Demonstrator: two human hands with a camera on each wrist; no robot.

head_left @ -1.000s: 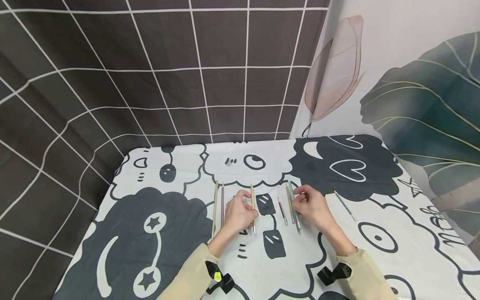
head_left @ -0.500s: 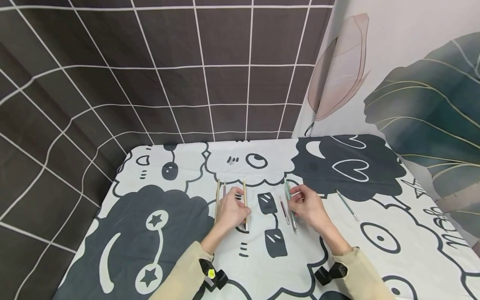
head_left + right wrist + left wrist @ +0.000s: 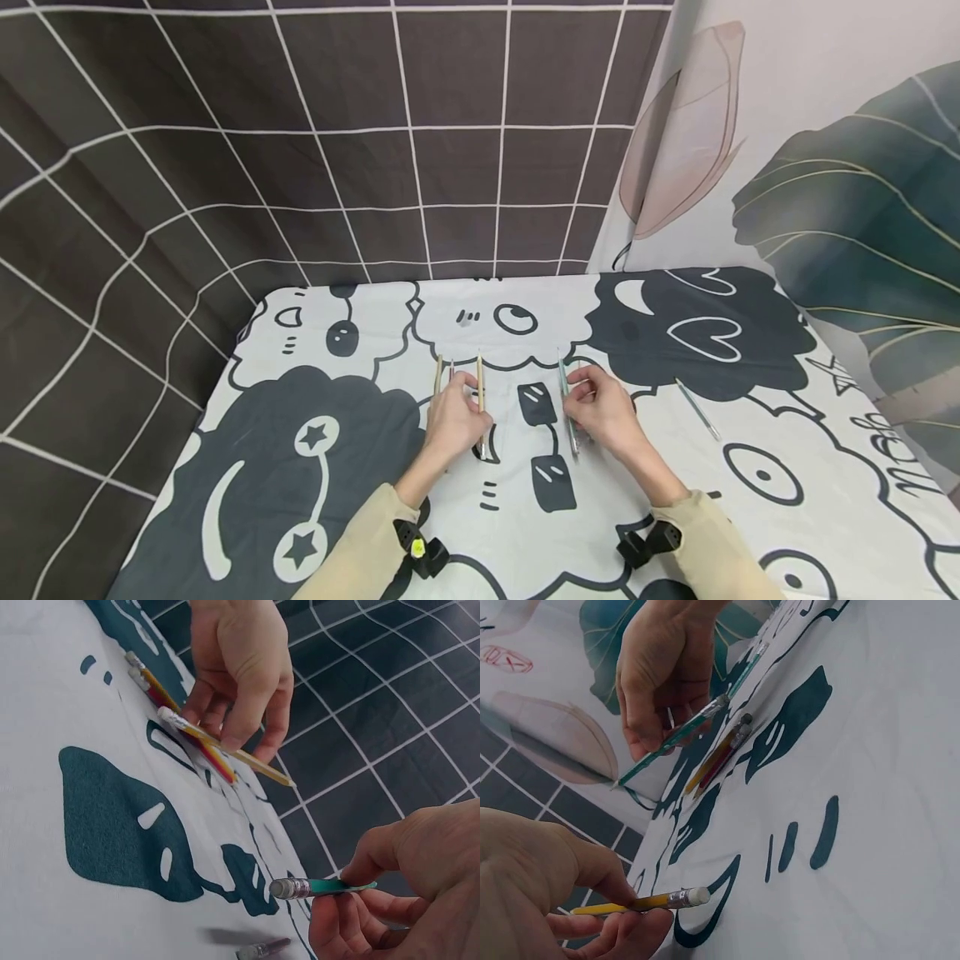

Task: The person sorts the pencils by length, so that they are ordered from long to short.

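Observation:
My left hand [image 3: 456, 417] pinches a yellow pencil [image 3: 652, 902] between thumb and fingers, its white eraser end toward me. In the right wrist view that pencil slants above a yellow pencil [image 3: 154, 677] and a red pencil [image 3: 157, 696] lying on the cloth. My right hand [image 3: 603, 408] pinches a green pencil [image 3: 326, 886] by its middle, eraser end toward me. Below it in the left wrist view, another yellow pencil [image 3: 714, 754] and a short red pencil [image 3: 721, 761] lie side by side; in the head view the right hand and green pencil mostly hide these two.
A second green pencil [image 3: 697, 410] lies farther right on the cartoon-print cloth [image 3: 615, 508]. A dark grid-patterned curtain [image 3: 450, 167] hangs behind the table, and a leaf-print curtain [image 3: 840, 217] at the right.
My left hand has carried its yellow pencil leftward toward the pencils there. The right hand has moved the green pencil left, away from the yellow one beside it and over the short red pencil.

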